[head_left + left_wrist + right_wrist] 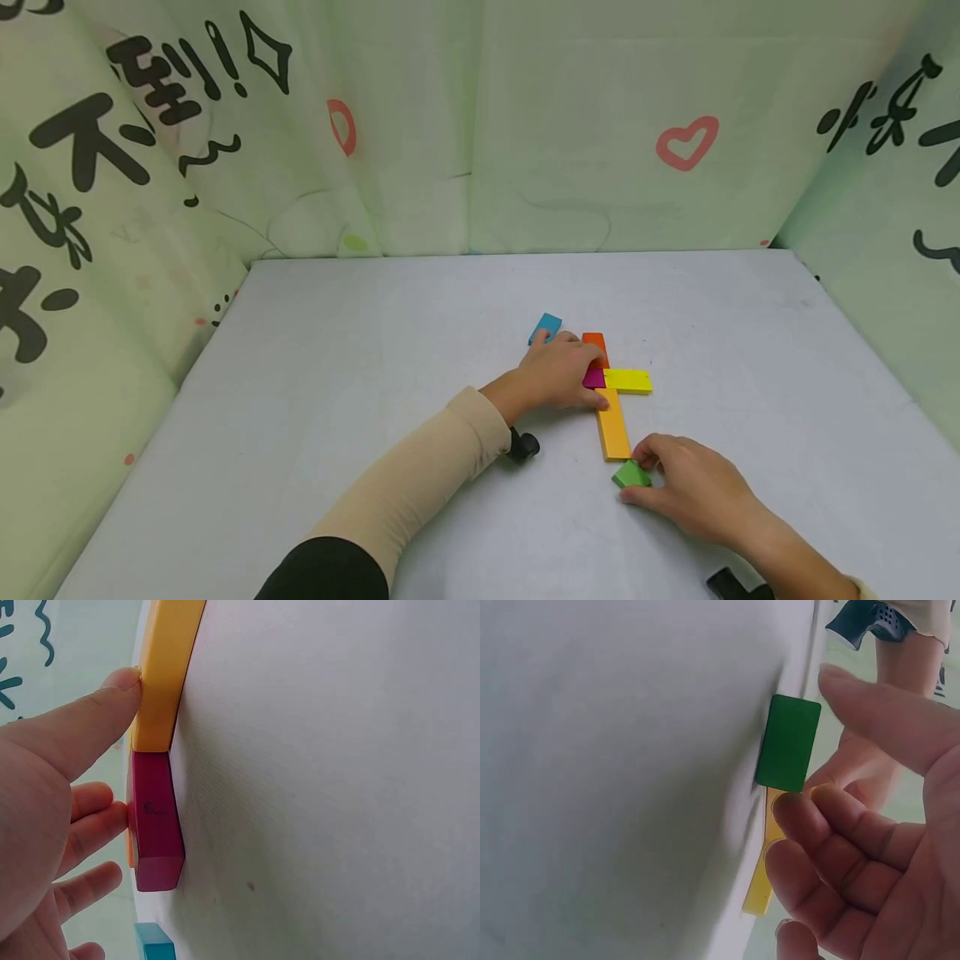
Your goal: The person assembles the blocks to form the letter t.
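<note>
My left hand (558, 371) rests over a joined row of blocks. Its thumb touches the long orange-yellow block (613, 429); two fingers reach the magenta block (156, 817) beside the red-orange block (595, 346). A yellow block (628, 382) juts out to the right of the magenta one. Near the left hand's other fingers lies a blue block (550, 322). My right hand (697, 483) has loosely bent fingers at one side of a green block (789, 742), its thumb slightly apart at the other. The green block sits turned at the near end of the orange-yellow block.
A white-covered table (337, 358) carries the blocks. Pale green curtains (585, 200) with black writing and hearts hang around its back and sides. Dark wrist cameras show beneath the left wrist (522, 446) and the right forearm.
</note>
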`<action>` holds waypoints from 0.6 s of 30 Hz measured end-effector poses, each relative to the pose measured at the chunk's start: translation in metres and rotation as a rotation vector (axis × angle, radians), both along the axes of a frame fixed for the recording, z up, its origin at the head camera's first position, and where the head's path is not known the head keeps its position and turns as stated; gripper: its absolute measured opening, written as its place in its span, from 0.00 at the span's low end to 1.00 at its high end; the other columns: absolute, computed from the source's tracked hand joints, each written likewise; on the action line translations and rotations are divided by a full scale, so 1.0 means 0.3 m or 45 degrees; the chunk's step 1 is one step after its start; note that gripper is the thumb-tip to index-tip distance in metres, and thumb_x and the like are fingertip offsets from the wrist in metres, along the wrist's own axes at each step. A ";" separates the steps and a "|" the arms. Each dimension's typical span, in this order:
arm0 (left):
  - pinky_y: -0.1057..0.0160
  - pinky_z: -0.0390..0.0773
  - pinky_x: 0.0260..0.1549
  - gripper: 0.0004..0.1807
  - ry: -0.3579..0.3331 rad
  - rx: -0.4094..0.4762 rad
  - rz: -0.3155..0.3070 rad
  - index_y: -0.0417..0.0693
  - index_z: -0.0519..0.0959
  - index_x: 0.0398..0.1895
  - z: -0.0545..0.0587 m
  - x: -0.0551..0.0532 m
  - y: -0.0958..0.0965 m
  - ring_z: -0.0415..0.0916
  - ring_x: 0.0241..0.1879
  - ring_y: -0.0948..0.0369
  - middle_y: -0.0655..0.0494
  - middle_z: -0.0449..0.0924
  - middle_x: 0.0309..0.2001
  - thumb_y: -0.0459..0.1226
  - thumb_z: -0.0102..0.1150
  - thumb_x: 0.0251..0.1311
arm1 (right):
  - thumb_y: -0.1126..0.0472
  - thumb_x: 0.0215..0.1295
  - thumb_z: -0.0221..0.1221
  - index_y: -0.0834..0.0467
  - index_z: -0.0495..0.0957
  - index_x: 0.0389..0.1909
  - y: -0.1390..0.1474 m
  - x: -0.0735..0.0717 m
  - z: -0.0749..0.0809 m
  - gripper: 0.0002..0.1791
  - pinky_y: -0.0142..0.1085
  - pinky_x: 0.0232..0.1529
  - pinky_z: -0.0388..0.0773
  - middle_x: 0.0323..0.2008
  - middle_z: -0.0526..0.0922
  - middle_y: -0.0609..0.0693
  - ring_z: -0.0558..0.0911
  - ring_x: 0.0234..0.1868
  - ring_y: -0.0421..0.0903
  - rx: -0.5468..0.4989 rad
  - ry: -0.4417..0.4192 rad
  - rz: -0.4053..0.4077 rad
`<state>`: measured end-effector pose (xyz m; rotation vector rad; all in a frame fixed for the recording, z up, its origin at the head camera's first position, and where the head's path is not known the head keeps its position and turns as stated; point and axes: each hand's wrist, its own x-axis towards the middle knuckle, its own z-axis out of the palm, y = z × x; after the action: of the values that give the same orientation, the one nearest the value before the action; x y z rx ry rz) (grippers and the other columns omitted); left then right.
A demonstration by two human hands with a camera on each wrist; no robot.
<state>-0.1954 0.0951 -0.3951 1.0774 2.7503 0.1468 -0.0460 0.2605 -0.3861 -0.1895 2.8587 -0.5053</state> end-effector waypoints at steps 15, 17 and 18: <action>0.56 0.61 0.53 0.34 0.004 -0.013 0.001 0.65 0.76 0.63 0.003 0.000 -0.001 0.62 0.63 0.63 0.70 0.77 0.52 0.66 0.61 0.56 | 0.46 0.50 0.75 0.54 0.79 0.40 0.009 0.001 0.004 0.23 0.41 0.37 0.75 0.32 0.77 0.42 0.74 0.33 0.42 0.026 -0.016 0.024; 0.56 0.61 0.53 0.34 0.003 -0.012 0.001 0.65 0.75 0.64 0.002 0.001 -0.001 0.62 0.63 0.63 0.70 0.77 0.52 0.66 0.61 0.56 | 0.46 0.51 0.75 0.54 0.79 0.40 0.009 0.001 0.003 0.23 0.41 0.37 0.75 0.32 0.77 0.42 0.74 0.33 0.41 0.021 -0.024 0.025; 0.56 0.61 0.53 0.34 0.002 -0.010 0.000 0.64 0.75 0.64 0.002 0.001 -0.001 0.62 0.63 0.63 0.70 0.77 0.52 0.66 0.61 0.56 | 0.47 0.51 0.75 0.54 0.79 0.40 0.009 0.002 0.002 0.22 0.41 0.37 0.75 0.32 0.77 0.42 0.74 0.33 0.41 0.018 -0.026 0.025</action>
<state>-0.1951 0.0949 -0.3945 1.0757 2.7501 0.1348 -0.0454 0.2631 -0.3856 -0.2088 2.8364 -0.4807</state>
